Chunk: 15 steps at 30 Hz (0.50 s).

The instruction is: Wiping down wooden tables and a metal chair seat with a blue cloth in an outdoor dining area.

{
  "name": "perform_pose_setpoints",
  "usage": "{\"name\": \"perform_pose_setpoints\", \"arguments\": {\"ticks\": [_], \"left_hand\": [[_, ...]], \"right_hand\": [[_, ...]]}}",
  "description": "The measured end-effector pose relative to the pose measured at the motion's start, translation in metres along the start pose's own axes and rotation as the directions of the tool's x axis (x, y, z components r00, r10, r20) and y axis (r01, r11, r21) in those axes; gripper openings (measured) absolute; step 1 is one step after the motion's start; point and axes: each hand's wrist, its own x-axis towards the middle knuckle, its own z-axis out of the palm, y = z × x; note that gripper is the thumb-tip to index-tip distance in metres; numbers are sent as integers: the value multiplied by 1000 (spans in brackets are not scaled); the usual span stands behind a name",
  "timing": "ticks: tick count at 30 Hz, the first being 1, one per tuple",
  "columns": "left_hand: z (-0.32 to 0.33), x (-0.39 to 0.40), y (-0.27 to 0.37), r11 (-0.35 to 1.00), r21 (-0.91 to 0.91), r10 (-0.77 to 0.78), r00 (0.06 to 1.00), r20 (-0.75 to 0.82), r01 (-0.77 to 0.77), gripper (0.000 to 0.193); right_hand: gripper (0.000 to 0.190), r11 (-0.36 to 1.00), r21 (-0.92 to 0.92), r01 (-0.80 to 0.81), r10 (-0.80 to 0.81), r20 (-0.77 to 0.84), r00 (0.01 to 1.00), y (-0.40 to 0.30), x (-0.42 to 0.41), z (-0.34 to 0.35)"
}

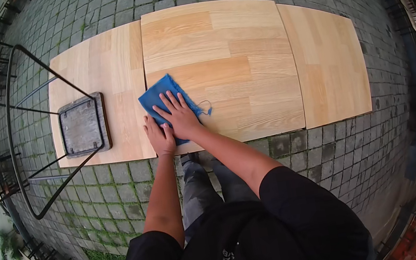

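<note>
A folded blue cloth (156,94) with a frayed right edge lies on the middle wooden tabletop (215,47), near its left side. My right hand (183,119) rests flat on the cloth, fingers spread and pointing away from me. Just to its left, my left hand (160,139) lies palm down along the cloth's lower left edge, its thumb close to my right hand. Neither hand's fingers are curled around anything. Loose blue threads (209,110) trail from the cloth onto the wood. Part of the cloth is hidden under my hands.
Matching tabletops adjoin on the left (119,83) and right (328,66), with visible seams. An upturned stool (81,127) sits on the left one, its dark metal legs jutting outward past the edge. Grey paving (132,191) with moss surrounds the tables. More tables and chairs stand at far left.
</note>
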Motion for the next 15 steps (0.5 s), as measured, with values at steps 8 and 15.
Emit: {"name": "perform_pose_setpoints", "arguments": {"ticks": [8,15], "left_hand": [[-4,1,6,974,224,13,998,60,-26,101],[-5,4,18,960,276,16,997,75,-37,99]], "right_hand": [[84,987,7,-162,161,79,984,94,-87,-91],[82,913,-173,-369,369,-34,929,203,-188,-167]]}}
